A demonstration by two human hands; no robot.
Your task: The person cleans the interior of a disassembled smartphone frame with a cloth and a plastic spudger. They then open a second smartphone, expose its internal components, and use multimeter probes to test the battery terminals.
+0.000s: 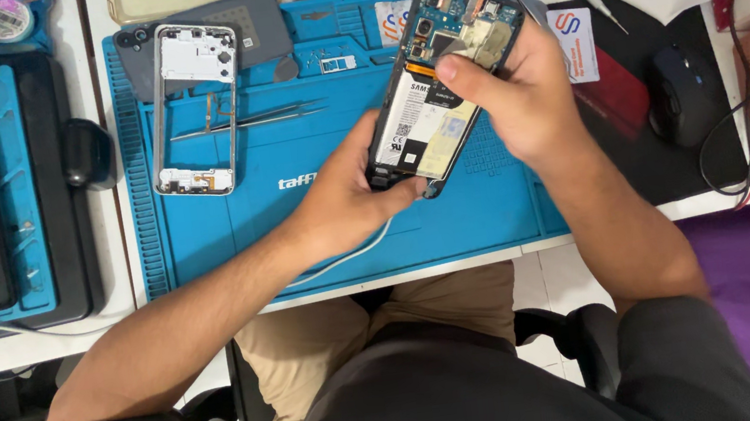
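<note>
1. Opened black smartphone with its back cover off (436, 87), battery and circuit board exposed, is held tilted above the blue silicone repair mat (318, 218), top end pointing away from the person and to the right.
2. Left hand (348, 190) is clamped on the phone's lower end: fingers curl under the bottom edge, thumb lies along the left side.
3. Right hand (514, 96) is closed around the phone's upper right side; the thumb presses on the board area just above the battery. A thin grey tool edge shows just above this hand; what kind of tool cannot be told.
4. The mat lies on a white surface (119, 321). A white cable (352, 254) runs across the mat's near edge below the left hand.
5. On the mat, left of the phone and well apart from it: a silver-white rectangular phone mid-frame (196, 109), lying flat, and metal tweezers (257, 117) just beside it to the right.
6. A grey phone back cover (259, 23) lies at the mat's far edge, partly under the mid-frame.
7. Right of the mat: a black mouse (683, 93) on a black pad, near a red flat object (611, 97).
8. At the left edge: a black tray with a blue liner (1, 192).
</note>
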